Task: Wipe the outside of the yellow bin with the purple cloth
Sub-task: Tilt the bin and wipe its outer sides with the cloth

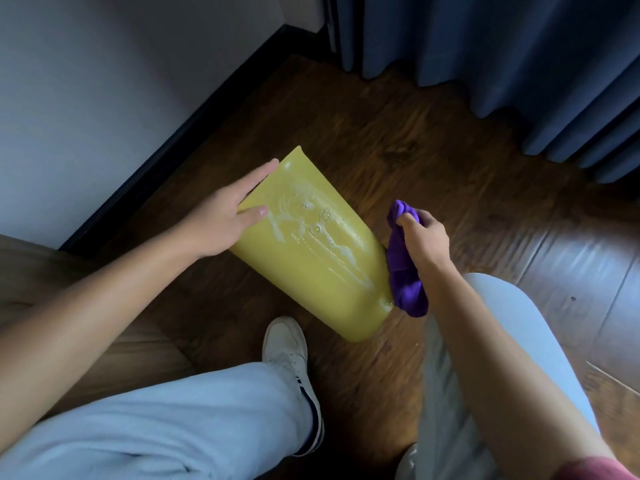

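The yellow bin (304,268) lies on its side on the wooden floor, one broad face up, streaked with white soapy foam and bubbles. My left hand (221,220) rests flat on the bin's upper left edge, fingers spread, thumb on the wet face. My right hand (420,237) is closed around the bunched purple cloth (405,271), which hangs down against the bin's right side near its lower corner. The bin's opening and underside are hidden.
Dark wooden floor (433,161) surrounds the bin. A white wall with dark skirting (180,133) runs along the left. Blue curtains (519,57) hang at the back right. My legs in light trousers and a white shoe (287,348) sit just in front of the bin.
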